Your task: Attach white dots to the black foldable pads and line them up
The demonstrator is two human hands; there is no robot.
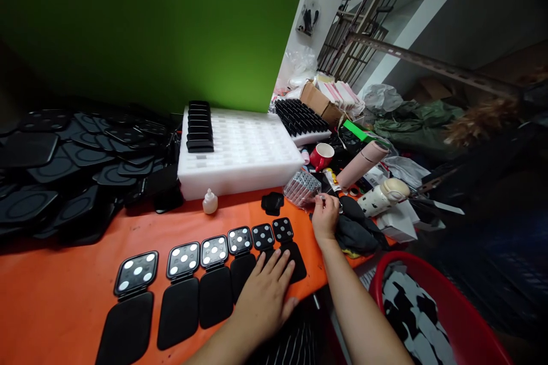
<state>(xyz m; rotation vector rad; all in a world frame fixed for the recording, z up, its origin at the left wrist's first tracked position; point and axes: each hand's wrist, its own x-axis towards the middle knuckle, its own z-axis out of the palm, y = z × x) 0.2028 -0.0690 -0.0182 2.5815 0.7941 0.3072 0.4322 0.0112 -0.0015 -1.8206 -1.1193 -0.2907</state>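
Note:
My left hand (268, 291) lies flat, fingers spread, over the lower black panels at the right end of a row of hinged black cases. The cases lie unfolded on the orange tabletop (64, 285); each upper panel, such as the leftmost one (137, 272), carries several pale round dots. My right hand (326, 214) is closed, fingertips pinched at the edge of a clear bag of small silvery discs (302, 188). Whether anything small is between those fingertips cannot be made out. A small black piece (273, 203) lies left of the bag.
A white foam block (244, 154) holding black pieces stands behind the row. Black cases (81, 165) are piled at left, with a small white bottle (210, 203) nearby. Right are a red mug (322, 156), pink tumbler (363, 164), cream bottle (384, 197) and red basin (454, 308).

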